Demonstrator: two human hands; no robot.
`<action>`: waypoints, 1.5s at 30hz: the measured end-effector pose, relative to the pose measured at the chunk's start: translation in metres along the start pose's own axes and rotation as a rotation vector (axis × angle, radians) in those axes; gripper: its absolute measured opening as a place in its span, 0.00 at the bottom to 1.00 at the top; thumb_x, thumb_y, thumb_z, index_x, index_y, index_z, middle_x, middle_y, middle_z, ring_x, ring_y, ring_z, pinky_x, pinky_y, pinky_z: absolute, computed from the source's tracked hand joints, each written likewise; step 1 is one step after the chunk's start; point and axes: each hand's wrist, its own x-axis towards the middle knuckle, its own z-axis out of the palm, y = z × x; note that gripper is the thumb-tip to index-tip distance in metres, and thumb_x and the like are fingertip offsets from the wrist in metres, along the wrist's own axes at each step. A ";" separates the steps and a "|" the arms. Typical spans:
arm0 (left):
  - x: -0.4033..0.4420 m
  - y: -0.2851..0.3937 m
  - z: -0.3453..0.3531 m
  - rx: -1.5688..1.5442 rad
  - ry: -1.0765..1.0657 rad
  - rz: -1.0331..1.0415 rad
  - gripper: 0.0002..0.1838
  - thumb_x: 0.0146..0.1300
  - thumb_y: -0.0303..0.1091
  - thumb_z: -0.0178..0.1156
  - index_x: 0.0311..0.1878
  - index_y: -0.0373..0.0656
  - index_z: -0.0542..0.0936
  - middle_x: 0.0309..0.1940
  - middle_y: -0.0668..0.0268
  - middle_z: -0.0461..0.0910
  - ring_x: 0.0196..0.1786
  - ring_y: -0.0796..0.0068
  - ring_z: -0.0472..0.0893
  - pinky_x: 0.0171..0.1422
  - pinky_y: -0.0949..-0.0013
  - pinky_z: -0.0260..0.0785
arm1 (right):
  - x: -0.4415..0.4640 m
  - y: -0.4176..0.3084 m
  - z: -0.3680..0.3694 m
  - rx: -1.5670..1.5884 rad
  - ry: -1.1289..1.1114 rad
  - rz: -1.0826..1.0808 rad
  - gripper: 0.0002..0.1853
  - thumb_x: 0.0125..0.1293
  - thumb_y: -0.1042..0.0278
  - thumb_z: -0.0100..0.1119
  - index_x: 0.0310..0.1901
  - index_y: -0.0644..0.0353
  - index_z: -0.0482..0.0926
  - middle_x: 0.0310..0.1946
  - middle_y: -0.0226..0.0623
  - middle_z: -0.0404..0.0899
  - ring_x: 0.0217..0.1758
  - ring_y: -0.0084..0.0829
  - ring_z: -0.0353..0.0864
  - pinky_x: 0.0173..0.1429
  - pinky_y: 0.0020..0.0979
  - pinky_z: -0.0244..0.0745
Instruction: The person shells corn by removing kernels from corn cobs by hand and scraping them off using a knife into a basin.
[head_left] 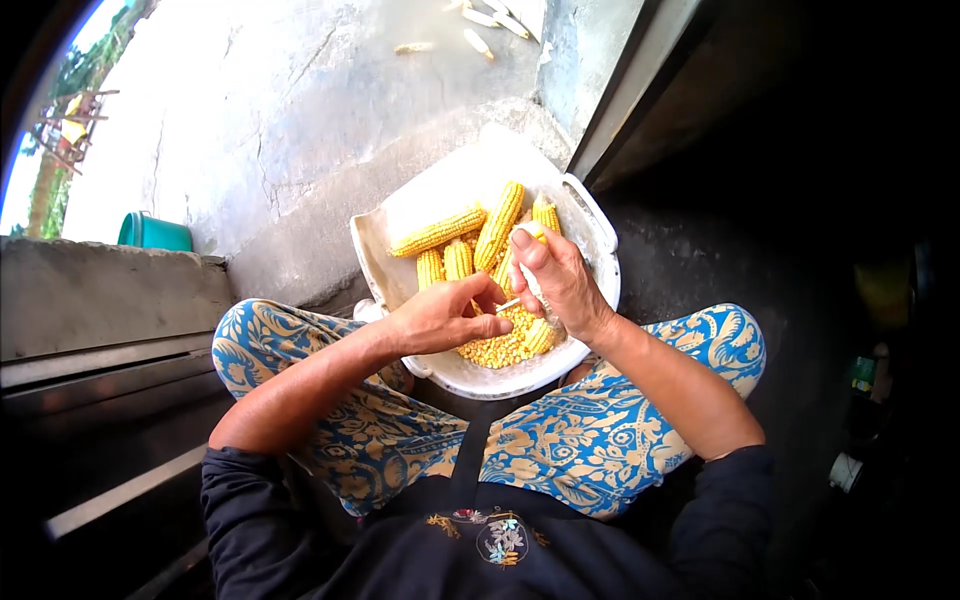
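Observation:
My right hand [568, 285] is wrapped round a corn cob [535, 232], its thumb up near the tip; pale, bare-looking cob shows between the fingers. Left of it, my left hand [447, 318] is closed in a pinch over the loose kernels. From its fingertips a thin, pale stick-like thing [509, 304] points towards the held cob; its exact kind is too small to make out. Both hands are above a white plastic basin [480, 165]. Inside lie several yellow ears of corn [497, 225] and a heap of loose kernels [497, 350].
Several stripped cobs [478, 43] lie on the concrete floor [300, 120] beyond the basin. A green bucket [155, 232] stands at the left by a low wall [110, 300]. My crossed legs in patterned trousers [590, 450] flank the basin. A door frame [635, 90] rises at the right.

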 end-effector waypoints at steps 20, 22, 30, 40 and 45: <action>0.013 0.009 0.038 -0.381 -0.156 -0.048 0.25 0.69 0.52 0.46 0.44 0.35 0.76 0.34 0.63 0.79 0.39 0.76 0.79 0.46 0.71 0.72 | 0.006 -0.024 0.017 0.384 0.101 -0.021 0.24 0.64 0.40 0.47 0.33 0.58 0.71 0.21 0.31 0.72 0.18 0.21 0.70 0.24 0.22 0.68; 0.013 0.014 0.039 -0.354 -0.120 -0.041 0.23 0.69 0.49 0.48 0.40 0.34 0.77 0.33 0.62 0.79 0.35 0.74 0.78 0.43 0.71 0.72 | 0.008 -0.017 0.012 0.478 0.042 0.005 0.26 0.63 0.36 0.47 0.33 0.56 0.70 0.21 0.32 0.72 0.19 0.22 0.70 0.25 0.23 0.69; 0.012 0.015 0.039 -0.324 -0.054 -0.027 0.17 0.63 0.41 0.50 0.37 0.31 0.74 0.29 0.61 0.77 0.32 0.72 0.78 0.40 0.71 0.73 | 0.012 -0.019 0.014 0.392 0.243 -0.023 0.21 0.69 0.44 0.41 0.36 0.56 0.69 0.23 0.33 0.73 0.22 0.25 0.72 0.29 0.27 0.72; 0.009 0.020 0.038 -0.817 0.045 0.020 0.09 0.58 0.34 0.60 0.32 0.41 0.72 0.17 0.70 0.71 0.18 0.81 0.70 0.21 0.77 0.60 | 0.014 -0.016 0.013 0.026 0.177 -0.095 0.21 0.71 0.48 0.40 0.40 0.60 0.72 0.29 0.32 0.73 0.31 0.21 0.73 0.39 0.24 0.71; 0.001 0.024 0.028 -0.917 0.062 -0.121 0.13 0.58 0.40 0.64 0.26 0.47 0.71 0.13 0.76 0.63 0.12 0.85 0.61 0.16 0.78 0.50 | 0.017 -0.026 0.001 -0.703 0.103 -0.421 0.22 0.72 0.51 0.39 0.30 0.63 0.69 0.20 0.39 0.68 0.24 0.31 0.67 0.31 0.33 0.63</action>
